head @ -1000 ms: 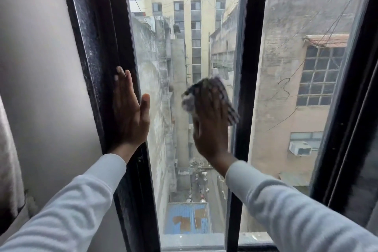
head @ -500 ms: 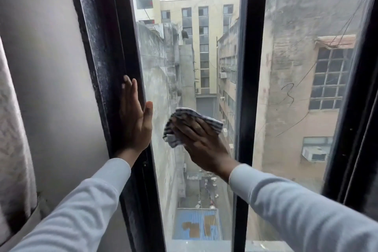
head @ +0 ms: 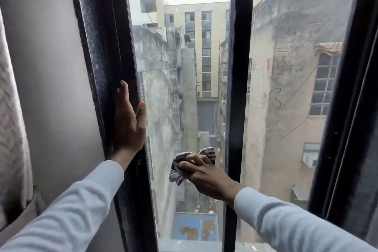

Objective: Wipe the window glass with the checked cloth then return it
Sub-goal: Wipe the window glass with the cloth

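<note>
The narrow window glass [head: 184, 67] fills the middle pane between two black frame bars. My right hand [head: 206, 174] presses the bunched checked cloth [head: 180, 166] against the lower part of this glass, close to the middle bar. The cloth is grey and white, and my fingers cover most of it. My left hand [head: 127, 120] lies flat with fingers straight on the black left frame [head: 102, 47], its thumb reaching onto the glass edge.
A black middle bar [head: 238, 67] separates a second pane [head: 296, 88] on the right, bounded by another dark frame [head: 351, 108]. A grey wall [head: 51, 67] and a pale curtain [head: 10, 108] stand at the left. Buildings and an alley show outside.
My right hand has dragged the cloth down the glass from mid-height to the lower part, bunching it. My left hand has stayed on the left frame.
</note>
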